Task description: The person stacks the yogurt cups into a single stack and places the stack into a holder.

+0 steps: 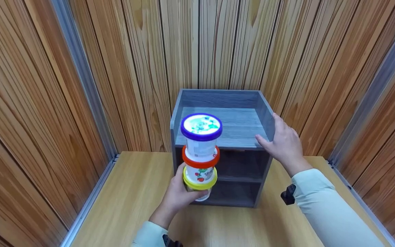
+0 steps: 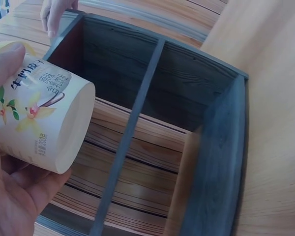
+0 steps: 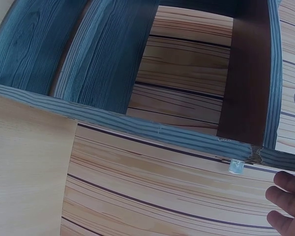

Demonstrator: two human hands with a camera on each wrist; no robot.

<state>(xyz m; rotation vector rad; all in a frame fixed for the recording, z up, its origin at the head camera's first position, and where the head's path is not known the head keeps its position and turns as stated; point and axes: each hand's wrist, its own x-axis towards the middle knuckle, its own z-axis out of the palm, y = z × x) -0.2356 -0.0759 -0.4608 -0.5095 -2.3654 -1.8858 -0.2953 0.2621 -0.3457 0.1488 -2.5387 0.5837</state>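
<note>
My left hand grips the lowest of three stacked paper tubs, the yellow-lidded tub. Upon it sits an orange-red-lidded tub with strawberry-like prints, and at the top a purple-blue-lidded tub. The stack stands nearly upright in front of a grey wooden shelf unit. In the left wrist view the lowest tub shows Chinese lettering and a yellow flower, with fingers and thumb round it. My right hand is at the unit's upper right side panel, fingers extended outside it and thumb toward the front.
Below the unit's walled top are two open compartments, split by a horizontal board. It stands on a light wooden table. Wood-plank walls surround it, with metal corner posts at left and right.
</note>
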